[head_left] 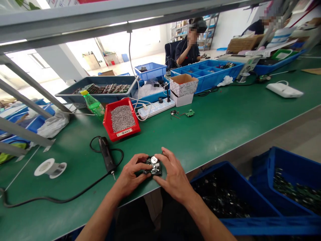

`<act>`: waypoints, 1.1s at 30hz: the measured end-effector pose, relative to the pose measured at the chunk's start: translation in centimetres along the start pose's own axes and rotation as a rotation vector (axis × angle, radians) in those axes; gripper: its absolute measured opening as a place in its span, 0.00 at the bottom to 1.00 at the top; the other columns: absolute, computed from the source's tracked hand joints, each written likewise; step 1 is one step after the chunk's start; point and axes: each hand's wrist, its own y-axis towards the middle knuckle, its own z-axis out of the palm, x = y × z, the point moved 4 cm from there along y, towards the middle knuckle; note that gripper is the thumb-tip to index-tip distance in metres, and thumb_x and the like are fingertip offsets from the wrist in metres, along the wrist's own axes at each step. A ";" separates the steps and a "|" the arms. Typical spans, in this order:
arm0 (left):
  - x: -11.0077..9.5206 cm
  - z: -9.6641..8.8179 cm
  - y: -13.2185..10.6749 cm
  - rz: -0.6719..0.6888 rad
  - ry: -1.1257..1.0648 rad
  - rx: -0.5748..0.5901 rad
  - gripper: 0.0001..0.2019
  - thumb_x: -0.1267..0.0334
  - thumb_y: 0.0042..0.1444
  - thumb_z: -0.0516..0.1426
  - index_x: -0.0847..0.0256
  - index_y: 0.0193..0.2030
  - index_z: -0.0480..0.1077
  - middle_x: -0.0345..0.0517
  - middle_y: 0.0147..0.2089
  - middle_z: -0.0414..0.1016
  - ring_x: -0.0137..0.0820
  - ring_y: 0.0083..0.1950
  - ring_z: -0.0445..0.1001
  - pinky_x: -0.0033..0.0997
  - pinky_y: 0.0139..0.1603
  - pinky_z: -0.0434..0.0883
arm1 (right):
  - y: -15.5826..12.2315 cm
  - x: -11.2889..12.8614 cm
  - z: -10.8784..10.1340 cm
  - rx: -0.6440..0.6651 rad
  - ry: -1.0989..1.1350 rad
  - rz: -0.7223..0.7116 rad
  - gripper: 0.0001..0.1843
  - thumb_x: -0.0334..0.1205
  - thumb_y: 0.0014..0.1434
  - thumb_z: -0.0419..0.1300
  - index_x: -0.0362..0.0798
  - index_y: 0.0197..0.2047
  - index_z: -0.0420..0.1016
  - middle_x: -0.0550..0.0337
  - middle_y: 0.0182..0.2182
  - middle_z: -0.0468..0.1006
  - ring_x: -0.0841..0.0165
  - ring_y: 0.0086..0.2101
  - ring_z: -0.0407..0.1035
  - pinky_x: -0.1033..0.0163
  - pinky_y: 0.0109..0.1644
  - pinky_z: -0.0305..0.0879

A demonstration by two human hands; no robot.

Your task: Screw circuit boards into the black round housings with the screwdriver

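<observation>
Both my hands hold a small black mechanical assembly (153, 165) with a round silver disc on top, just above the front edge of the green table (220, 124). My left hand (131, 175) grips its left side with curled fingers. My right hand (173, 174) closes round its right side, thumb under it. A black electric screwdriver (107, 155) with a cable lies on the table just left of my left hand. A red tray (108, 124) full of small silver screws sits behind it.
A solder spool (50, 167) lies at the left, with a green bottle (94, 105), a white power strip (155, 107), a cardboard box (183, 85) and blue bins (208, 72) further back. Two blue crates (263, 187) of dark parts stand below the table edge. A person sits across the table.
</observation>
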 end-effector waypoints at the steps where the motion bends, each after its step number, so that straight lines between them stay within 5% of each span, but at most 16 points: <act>1: 0.0 -0.1 -0.1 0.005 -0.006 0.015 0.09 0.66 0.59 0.60 0.51 0.45 0.77 0.47 0.57 0.68 0.36 0.59 0.70 0.38 0.61 0.68 | 0.2 -0.1 -0.1 0.056 0.048 -0.015 0.31 0.31 0.52 0.66 0.54 0.58 0.66 0.49 0.66 0.57 0.56 0.59 0.63 0.49 0.61 0.62; 5: -0.2 -0.2 -0.7 0.001 -0.056 0.041 0.12 0.66 0.58 0.62 0.52 0.49 0.74 0.49 0.64 0.66 0.38 0.64 0.67 0.42 0.65 0.65 | 1.1 -0.4 0.1 0.164 0.131 -0.062 0.21 0.30 0.53 0.65 0.55 0.50 0.72 0.52 0.67 0.55 0.58 0.60 0.63 0.50 0.63 0.61; 13: 0.8 -0.5 -1.6 -0.090 -0.164 -0.033 0.01 0.66 0.60 0.60 0.58 0.39 0.72 0.53 0.59 0.72 0.38 0.60 0.72 0.44 0.63 0.67 | 0.8 -0.4 1.2 0.055 0.000 -0.117 0.16 0.34 0.55 0.66 0.54 0.48 0.75 0.48 0.64 0.60 0.56 0.59 0.63 0.48 0.62 0.63; 21: -0.3 -1.9 -0.9 -0.039 -0.065 -0.004 0.08 0.63 0.58 0.62 0.58 0.44 0.73 0.55 0.59 0.72 0.40 0.59 0.72 0.43 0.61 0.69 | 1.1 -0.2 1.4 0.059 -0.059 -0.109 0.15 0.35 0.56 0.65 0.54 0.48 0.75 0.48 0.57 0.68 0.55 0.57 0.64 0.47 0.59 0.65; 24: 0.1 -5.3 1.9 -0.031 0.082 -0.177 0.12 0.59 0.58 0.61 0.59 0.47 0.73 0.53 0.54 0.75 0.39 0.55 0.74 0.39 0.58 0.70 | 2.2 0.1 1.5 0.052 -0.020 -0.088 0.16 0.33 0.54 0.66 0.54 0.46 0.76 0.49 0.55 0.70 0.57 0.56 0.64 0.49 0.59 0.65; 27: 2.3 -9.5 6.7 -0.191 0.361 -0.376 0.13 0.55 0.61 0.57 0.61 0.45 0.75 0.50 0.48 0.78 0.34 0.46 0.76 0.33 0.52 0.71 | 3.3 0.3 1.8 0.045 0.024 -0.087 0.17 0.30 0.52 0.67 0.54 0.44 0.76 0.52 0.54 0.70 0.58 0.54 0.65 0.51 0.58 0.65; 30: 5.6 -12.5 11.9 -0.359 0.557 -0.364 0.16 0.57 0.61 0.56 0.64 0.49 0.76 0.53 0.48 0.79 0.37 0.47 0.76 0.35 0.52 0.70 | 3.8 0.3 2.1 0.042 0.054 -0.094 0.17 0.29 0.51 0.67 0.54 0.44 0.76 0.53 0.52 0.71 0.59 0.54 0.65 0.52 0.57 0.65; 33: 8.5 -13.5 15.6 -0.435 0.617 -0.281 0.13 0.58 0.55 0.60 0.62 0.43 0.80 0.54 0.44 0.81 0.41 0.45 0.77 0.35 0.47 0.70 | 3.7 0.1 2.2 0.032 0.071 -0.097 0.18 0.29 0.51 0.67 0.54 0.45 0.76 0.54 0.52 0.72 0.60 0.54 0.65 0.53 0.57 0.65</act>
